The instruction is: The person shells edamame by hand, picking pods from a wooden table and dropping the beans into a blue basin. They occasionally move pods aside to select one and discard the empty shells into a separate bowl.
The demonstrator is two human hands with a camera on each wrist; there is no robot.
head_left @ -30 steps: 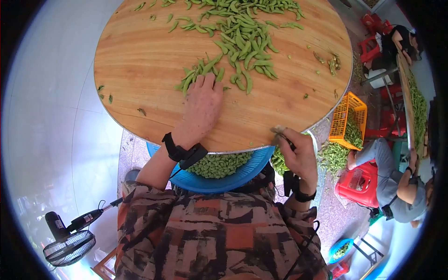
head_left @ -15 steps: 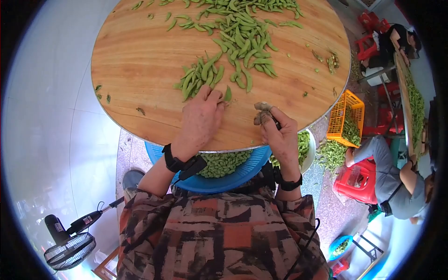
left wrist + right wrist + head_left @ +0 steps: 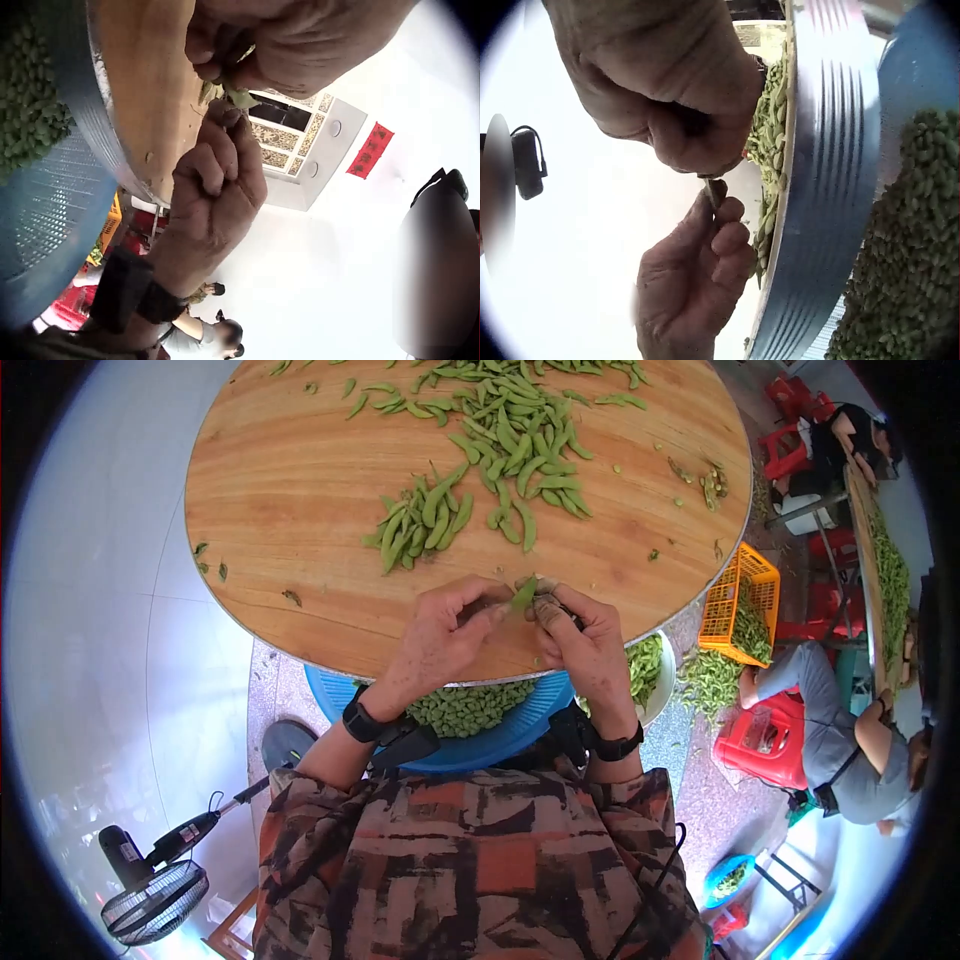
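Between my hands, over the near part of the round wooden table [image 3: 330,580], is a green soybean pod [image 3: 524,596]. My left hand [image 3: 450,630] pinches it between thumb and fingers. The fingertips of my right hand [image 3: 590,640], with grey coverings on thumb and forefinger, meet the pod's other end. Curled in that right hand is a small dark object [image 3: 578,622], mostly hidden by the fingers. Beyond the left hand lies a small heap of pods [image 3: 425,520]. Below the table edge, a blue basket [image 3: 545,720] holds shelled green beans [image 3: 465,708].
A larger pile of pods [image 3: 520,440] spreads across the table's far side. To the right stand a pale tub [image 3: 665,685] of pods, a yellow crate [image 3: 715,625] and a red stool [image 3: 765,745] with a seated person. A fan [image 3: 155,900] stands at left.
My left hand has left the small heap with one pod and come back toward me. My right hand has risen from the table edge to meet it, the dark object still in it.
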